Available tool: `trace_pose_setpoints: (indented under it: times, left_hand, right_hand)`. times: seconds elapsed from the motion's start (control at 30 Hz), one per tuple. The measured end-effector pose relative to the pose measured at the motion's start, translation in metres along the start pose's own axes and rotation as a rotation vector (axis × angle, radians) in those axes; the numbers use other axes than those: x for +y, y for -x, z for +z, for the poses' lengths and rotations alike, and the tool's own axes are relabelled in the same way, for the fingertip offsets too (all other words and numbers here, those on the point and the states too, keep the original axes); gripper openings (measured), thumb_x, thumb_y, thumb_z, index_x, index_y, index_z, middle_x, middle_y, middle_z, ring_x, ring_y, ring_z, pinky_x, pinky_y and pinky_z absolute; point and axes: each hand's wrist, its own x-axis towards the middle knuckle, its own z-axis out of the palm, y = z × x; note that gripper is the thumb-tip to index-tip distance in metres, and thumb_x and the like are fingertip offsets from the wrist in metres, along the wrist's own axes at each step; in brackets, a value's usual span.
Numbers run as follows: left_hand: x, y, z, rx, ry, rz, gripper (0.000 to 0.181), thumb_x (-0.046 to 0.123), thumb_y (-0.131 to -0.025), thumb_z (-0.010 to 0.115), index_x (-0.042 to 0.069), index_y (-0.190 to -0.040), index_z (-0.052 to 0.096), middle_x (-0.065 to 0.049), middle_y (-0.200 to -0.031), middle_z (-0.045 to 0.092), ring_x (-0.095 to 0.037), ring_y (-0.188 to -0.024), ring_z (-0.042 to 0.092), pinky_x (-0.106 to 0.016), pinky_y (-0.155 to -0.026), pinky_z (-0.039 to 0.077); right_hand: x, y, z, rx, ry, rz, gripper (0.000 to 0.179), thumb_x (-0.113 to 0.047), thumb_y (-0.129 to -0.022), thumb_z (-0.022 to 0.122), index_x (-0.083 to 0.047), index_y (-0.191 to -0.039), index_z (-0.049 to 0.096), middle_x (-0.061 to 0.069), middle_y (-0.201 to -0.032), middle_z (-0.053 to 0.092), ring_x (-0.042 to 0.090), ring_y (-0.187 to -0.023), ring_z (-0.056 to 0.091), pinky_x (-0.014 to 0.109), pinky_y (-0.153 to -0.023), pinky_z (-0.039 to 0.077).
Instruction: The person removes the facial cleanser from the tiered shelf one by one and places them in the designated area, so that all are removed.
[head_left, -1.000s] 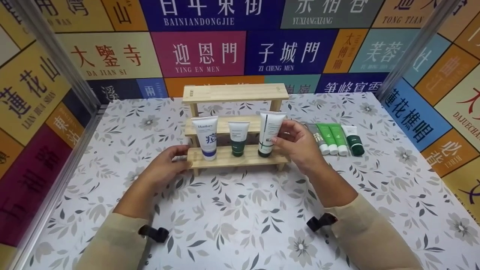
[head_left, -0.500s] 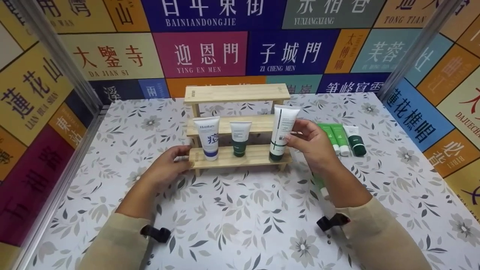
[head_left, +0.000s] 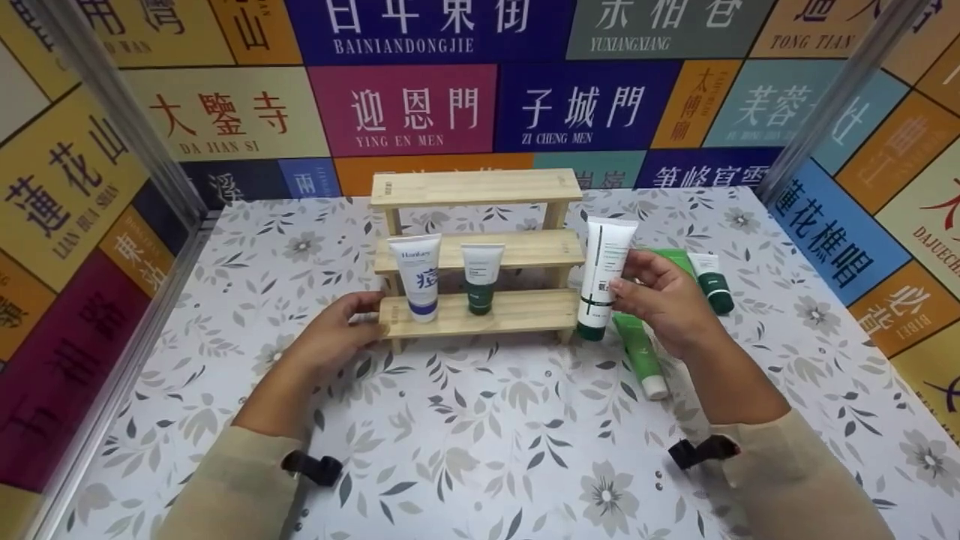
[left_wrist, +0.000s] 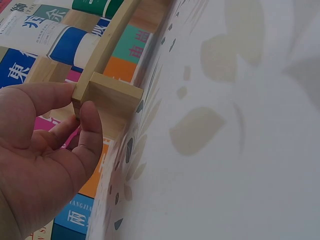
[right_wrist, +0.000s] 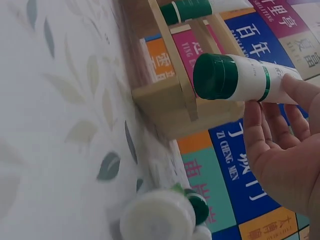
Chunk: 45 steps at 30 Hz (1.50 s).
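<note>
A tall white tube with a dark green cap (head_left: 606, 274) is held upright, cap down, just off the right end of a three-step wooden display rack (head_left: 476, 187). My right hand (head_left: 670, 300) pinches it between thumb and fingers; in the right wrist view its green cap (right_wrist: 215, 76) points away from the hand. My left hand (head_left: 335, 334) grips the left end of the lowest step, and the left wrist view has thumb and finger on the board's corner (left_wrist: 89, 92). On that step stand a white tube with blue print (head_left: 417, 276) and a small white-and-green tube (head_left: 481, 277).
A green tube (head_left: 640, 356) lies below the right hand. Behind that hand lie another green tube (head_left: 675, 259), partly hidden, and a white tube with a dark green lower half (head_left: 711, 283). Printed panels (head_left: 401, 109) wall off the back and sides of the flower-patterned tabletop (head_left: 480, 450).
My right hand has lifted the white tube away from the lowest step and carried it right, past the rack's end. The left hand stays on the rack. The near green tube has come into view.
</note>
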Motion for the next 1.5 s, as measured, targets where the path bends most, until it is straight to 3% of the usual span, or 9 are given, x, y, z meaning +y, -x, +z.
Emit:
trace_pose_setpoints:
  times: [0.23,0.57,1.03,1.27,1.5]
  left_hand:
    - [-0.004,-0.002,-0.001,-0.002,-0.009,0.045,0.064,0.01,-0.1,0.067,0.006,-0.16,0.043,-0.016,-0.162,0.046,-0.031,-0.137,0.058,-0.033,-0.102,0.057]
    - [-0.005,-0.003,0.0,0.006,-0.013,0.025,0.064,0.01,-0.099,0.068,0.009,-0.159,0.046,-0.013,-0.161,0.047,-0.03,-0.137,0.058,-0.034,-0.104,0.057]
    - [-0.004,-0.001,0.001,-0.001,-0.021,0.016,0.067,0.013,-0.099,0.07,0.012,-0.16,0.045,-0.011,-0.161,0.048,-0.029,-0.136,0.059,-0.034,-0.103,0.057]
    - [-0.005,-0.002,0.003,-0.003,-0.002,0.041,0.065,0.011,-0.099,0.069,0.007,-0.159,0.044,-0.016,-0.159,0.049,-0.027,-0.128,0.062,-0.033,-0.098,0.058]
    - [-0.003,-0.002,0.0,0.004,-0.024,0.016,0.064,0.013,-0.1,0.069,0.011,-0.16,0.045,-0.012,-0.16,0.048,-0.028,-0.134,0.059,-0.035,-0.101,0.056]
  right_hand:
    - [0.001,0.012,-0.024,-0.006,-0.014,0.032,0.039,-0.006,-0.099,0.075,-0.015,-0.134,0.062,-0.002,-0.117,0.071,0.013,-0.104,0.072,0.026,-0.086,0.064]
    - [0.001,0.027,-0.058,0.0,-0.045,0.118,0.03,-0.004,-0.101,0.071,-0.016,-0.128,0.065,-0.003,-0.115,0.072,0.012,-0.101,0.073,0.026,-0.084,0.065]
    - [0.01,0.037,-0.11,-0.152,-0.051,0.233,0.032,0.003,-0.104,0.061,-0.018,-0.127,0.065,-0.002,-0.112,0.076,0.014,-0.097,0.077,0.03,-0.083,0.065]
    - [0.015,0.04,-0.143,-0.35,-0.128,0.28,0.036,0.005,-0.109,0.045,-0.018,-0.126,0.068,-0.003,-0.117,0.078,0.016,-0.102,0.078,0.034,-0.089,0.065]
    - [0.021,0.038,-0.149,-0.341,-0.082,0.378,0.033,0.0,-0.109,0.049,-0.022,-0.125,0.068,-0.003,-0.117,0.078,0.015,-0.103,0.078,0.034,-0.091,0.065]
